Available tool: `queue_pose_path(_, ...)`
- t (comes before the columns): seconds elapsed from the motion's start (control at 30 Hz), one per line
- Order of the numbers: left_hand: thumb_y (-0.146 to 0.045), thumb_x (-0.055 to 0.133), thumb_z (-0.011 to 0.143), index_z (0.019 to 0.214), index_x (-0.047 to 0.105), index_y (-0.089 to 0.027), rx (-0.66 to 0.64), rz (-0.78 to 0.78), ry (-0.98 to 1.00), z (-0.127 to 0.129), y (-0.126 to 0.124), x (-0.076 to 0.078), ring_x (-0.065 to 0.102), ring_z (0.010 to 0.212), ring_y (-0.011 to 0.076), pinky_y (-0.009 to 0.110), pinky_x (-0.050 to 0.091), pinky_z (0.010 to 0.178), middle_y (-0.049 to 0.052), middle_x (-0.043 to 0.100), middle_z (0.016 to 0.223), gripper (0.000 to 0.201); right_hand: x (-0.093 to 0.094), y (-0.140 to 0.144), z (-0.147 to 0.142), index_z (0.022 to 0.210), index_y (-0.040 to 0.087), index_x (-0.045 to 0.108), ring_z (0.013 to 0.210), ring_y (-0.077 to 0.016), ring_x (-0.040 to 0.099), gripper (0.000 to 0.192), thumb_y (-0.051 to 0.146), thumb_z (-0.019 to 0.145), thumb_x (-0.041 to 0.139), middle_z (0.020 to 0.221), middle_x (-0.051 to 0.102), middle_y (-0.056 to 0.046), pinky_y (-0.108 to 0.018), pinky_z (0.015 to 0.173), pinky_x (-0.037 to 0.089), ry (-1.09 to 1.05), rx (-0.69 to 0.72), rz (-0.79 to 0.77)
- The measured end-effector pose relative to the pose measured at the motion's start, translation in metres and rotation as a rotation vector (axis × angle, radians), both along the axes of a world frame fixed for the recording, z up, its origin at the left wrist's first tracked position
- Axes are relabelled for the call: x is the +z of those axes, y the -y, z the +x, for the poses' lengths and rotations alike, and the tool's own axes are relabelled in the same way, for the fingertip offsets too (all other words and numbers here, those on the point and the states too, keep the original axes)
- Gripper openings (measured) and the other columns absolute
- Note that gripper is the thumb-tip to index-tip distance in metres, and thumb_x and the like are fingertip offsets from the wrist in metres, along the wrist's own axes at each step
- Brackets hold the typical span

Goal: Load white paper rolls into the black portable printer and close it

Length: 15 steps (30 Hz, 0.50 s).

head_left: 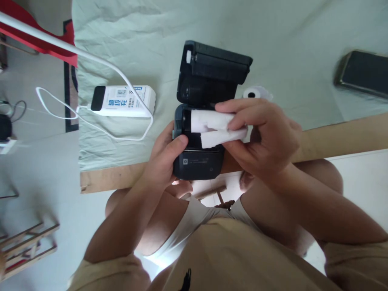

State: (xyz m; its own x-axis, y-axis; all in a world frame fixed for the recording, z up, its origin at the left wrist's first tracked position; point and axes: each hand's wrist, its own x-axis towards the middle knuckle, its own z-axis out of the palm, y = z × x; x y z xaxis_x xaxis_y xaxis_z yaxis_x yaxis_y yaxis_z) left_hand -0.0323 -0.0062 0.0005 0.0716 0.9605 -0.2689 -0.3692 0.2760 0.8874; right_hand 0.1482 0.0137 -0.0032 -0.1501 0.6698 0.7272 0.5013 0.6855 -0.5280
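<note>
A small dark receipt printer (198,165) sits at the table's front edge with its lid (212,72) swung up and back. My left hand (168,155) grips the printer's left side, thumb over the rim of the paper bay. In my right hand (263,133) is a white paper roll (212,120), held between thumb and fingers over the open bay, with a loose end of paper hanging toward me. Whether the roll touches the bay's inside I cannot tell. Behind my right hand lies a second paper roll (254,93), partly covered by my fingers.
A white power bank (121,101) with a white cable (121,74) looping over it lies to the left on the green tablecloth (163,24). A dark phone (365,74) is at the far right. The wooden table edge (342,127) runs across in front of my knees.
</note>
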Motion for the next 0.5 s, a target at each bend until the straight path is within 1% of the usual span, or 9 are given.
queue_pose_path(0.07, -0.034, 0.078, 0.087, 0.099, 0.078, -0.019, 0.019, -0.019, 0.004, 0.0, 0.0, 0.0, 0.069, 0.077, 0.0154, 0.022, 0.055, 0.063, 0.002, 0.077, 0.088, 0.02, 0.0, 0.001, 0.0, 0.089, 0.028, 0.053, 0.096, -0.0182, 0.078, 0.018, 0.018, 0.092, 0.067, 0.108, 0.08, 0.003, -0.037, 0.077, 0.06, 0.018, -0.001, -0.021)
queue_pose_path(0.2, -0.034, 0.077, 0.086, 0.091, 0.077, -0.019, 0.029, -0.009, -0.04, -0.001, 0.001, 0.0, 0.068, 0.073, 0.0139, 0.022, 0.054, 0.062, 0.001, 0.074, 0.082, 0.016, -0.004, 0.002, -0.002, 0.089, 0.028, 0.052, 0.097, -0.0164, 0.078, 0.019, 0.014, 0.094, 0.062, 0.112, 0.08, 0.005, -0.035, 0.076, 0.061, 0.043, 0.028, 0.0)
queue_pose_path(0.27, -0.037, 0.076, 0.085, 0.096, 0.076, -0.02, 0.007, -0.011, -0.082, -0.003, 0.001, 0.0, 0.069, 0.072, 0.0155, 0.024, 0.054, 0.061, 0.002, 0.074, 0.084, 0.02, -0.005, 0.001, -0.002, 0.088, 0.028, 0.051, 0.098, -0.017, 0.078, 0.019, 0.013, 0.095, 0.061, 0.113, 0.08, 0.003, -0.035, 0.076, 0.061, 0.058, 0.025, 0.003)
queue_pose_path(0.37, -0.04, 0.076, 0.084, 0.103, 0.073, -0.019, -0.04, -0.033, -0.137, -0.005, 0.002, 0.001, 0.071, 0.07, 0.0181, 0.027, 0.056, 0.06, 0.004, 0.074, 0.085, 0.029, -0.007, 0.001, -0.002, 0.089, 0.027, 0.051, 0.103, -0.0183, 0.078, 0.022, 0.01, 0.092, 0.065, 0.114, 0.08, 0.001, -0.035, 0.078, 0.06, 0.098, 0.017, -0.046)
queue_pose_path(0.43, -0.041, 0.074, 0.085, 0.105, 0.071, -0.017, -0.073, -0.025, -0.151, -0.006, 0.001, 0.001, 0.071, 0.07, 0.0188, 0.028, 0.057, 0.06, 0.004, 0.075, 0.084, 0.031, -0.009, 0.0, -0.002, 0.09, 0.026, 0.052, 0.102, -0.0177, 0.078, 0.023, 0.01, 0.09, 0.069, 0.111, 0.08, 0.001, -0.033, 0.077, 0.059, 0.074, 0.012, -0.032)
queue_pose_path(0.5, -0.039, 0.074, 0.086, 0.105, 0.07, -0.017, -0.074, -0.004, -0.157, -0.006, 0.001, 0.0, 0.072, 0.071, 0.0179, 0.026, 0.057, 0.061, 0.004, 0.075, 0.086, 0.03, -0.01, -0.001, -0.001, 0.09, 0.026, 0.052, 0.099, -0.0175, 0.078, 0.022, 0.014, 0.09, 0.071, 0.108, 0.081, 0.001, -0.033, 0.076, 0.058, 0.07, -0.009, 0.002)
